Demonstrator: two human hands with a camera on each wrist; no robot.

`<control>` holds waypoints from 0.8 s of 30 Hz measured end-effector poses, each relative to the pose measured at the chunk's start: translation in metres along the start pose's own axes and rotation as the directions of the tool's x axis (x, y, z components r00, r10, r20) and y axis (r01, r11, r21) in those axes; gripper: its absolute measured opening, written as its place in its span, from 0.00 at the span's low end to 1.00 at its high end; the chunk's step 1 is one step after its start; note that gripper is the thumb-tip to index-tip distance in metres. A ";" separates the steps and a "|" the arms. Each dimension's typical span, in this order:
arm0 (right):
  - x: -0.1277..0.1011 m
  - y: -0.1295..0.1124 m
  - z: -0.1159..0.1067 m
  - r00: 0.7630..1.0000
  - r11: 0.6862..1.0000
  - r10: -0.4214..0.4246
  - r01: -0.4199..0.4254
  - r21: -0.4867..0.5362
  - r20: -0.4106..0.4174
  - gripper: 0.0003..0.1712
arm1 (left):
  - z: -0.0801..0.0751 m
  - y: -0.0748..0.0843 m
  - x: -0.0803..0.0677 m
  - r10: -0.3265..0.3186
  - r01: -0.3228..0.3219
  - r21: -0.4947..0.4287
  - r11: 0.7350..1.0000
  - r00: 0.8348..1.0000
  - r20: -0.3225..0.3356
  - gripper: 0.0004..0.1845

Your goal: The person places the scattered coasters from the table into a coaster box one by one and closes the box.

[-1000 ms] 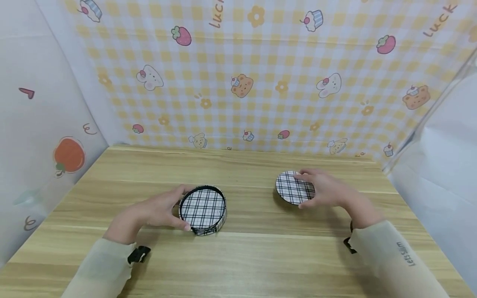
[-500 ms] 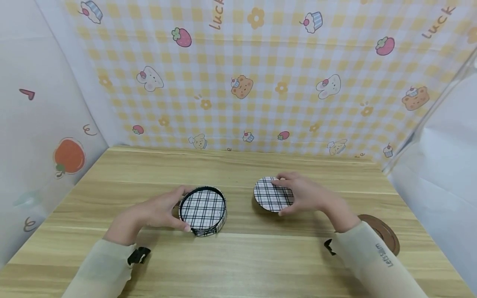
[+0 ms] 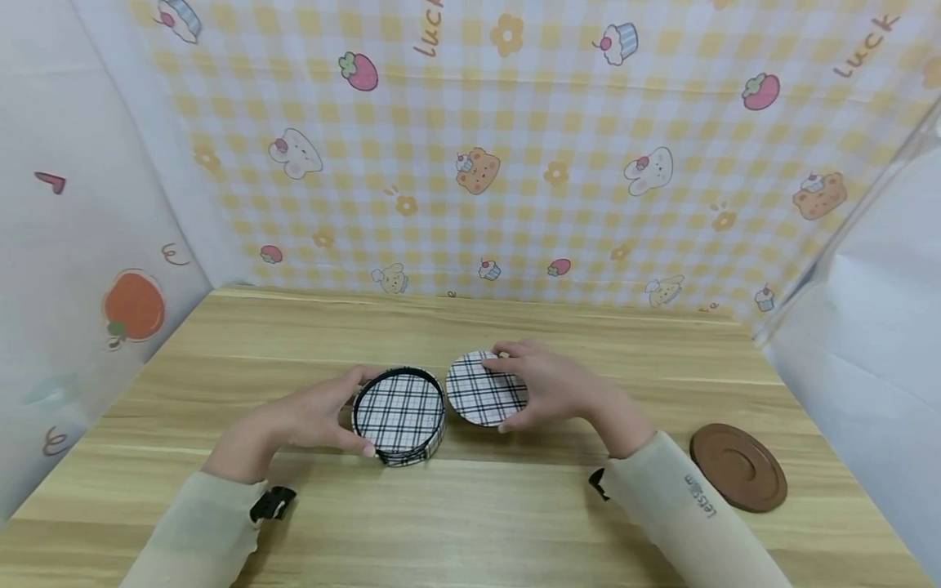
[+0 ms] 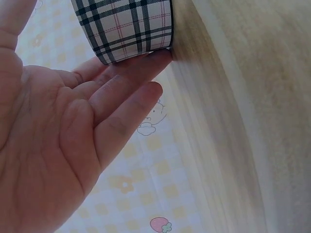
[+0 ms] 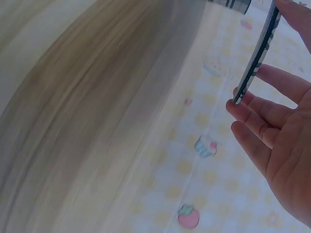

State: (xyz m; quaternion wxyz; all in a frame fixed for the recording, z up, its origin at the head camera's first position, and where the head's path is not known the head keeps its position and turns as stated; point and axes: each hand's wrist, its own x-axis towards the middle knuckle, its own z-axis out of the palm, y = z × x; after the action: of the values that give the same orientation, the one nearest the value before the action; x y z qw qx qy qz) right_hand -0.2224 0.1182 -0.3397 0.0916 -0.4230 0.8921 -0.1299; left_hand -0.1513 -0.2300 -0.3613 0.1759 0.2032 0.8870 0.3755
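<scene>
In the head view, a round plaid coaster holder with a black inner rim stands on the table left of centre. My left hand grips its left side, thumb near the front and fingers behind. The left wrist view shows the holder's plaid side wall against the fingertips. My right hand pinches a thin round plaid coaster by its edge, thumb and fingers on opposite sides. Close to the holder's right side, the coaster is tilted. From the right wrist, its dark thin edge shows nearly edge-on.
A brown round disc with a ringed centre lies on the wooden table at the right, beside the right sleeve. Behind the table hangs a yellow checked cloth, with white cloth at both sides.
My right hand has carried the plaid coaster leftward to the holder's side. The brown disc, first hidden behind the right arm, is now uncovered. The left hand and holder have stayed put.
</scene>
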 end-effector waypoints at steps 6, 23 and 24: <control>0.018 -0.018 0.005 0.998 0.998 -0.055 0.055 0.009 0.017 0.51 | -0.001 0.001 -0.001 -0.010 0.010 0.002 1.000 1.000 0.003 0.54; 0.051 -0.057 0.014 0.988 0.989 -0.145 0.147 -0.021 0.054 0.52 | -0.001 0.002 0.001 0.016 -0.016 0.046 0.999 1.000 0.004 0.53; 0.053 -0.058 0.015 0.987 0.988 -0.149 0.151 -0.025 0.057 0.52 | -0.001 0.001 0.001 0.021 -0.021 0.047 0.999 1.000 0.004 0.53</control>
State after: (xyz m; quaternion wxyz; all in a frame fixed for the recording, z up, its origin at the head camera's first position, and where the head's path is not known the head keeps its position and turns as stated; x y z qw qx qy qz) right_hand -0.2088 0.0394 -0.3386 0.0998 -0.4936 0.8567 -0.1117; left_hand -0.1525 -0.2294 -0.3596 0.1688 0.2173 0.8930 0.3562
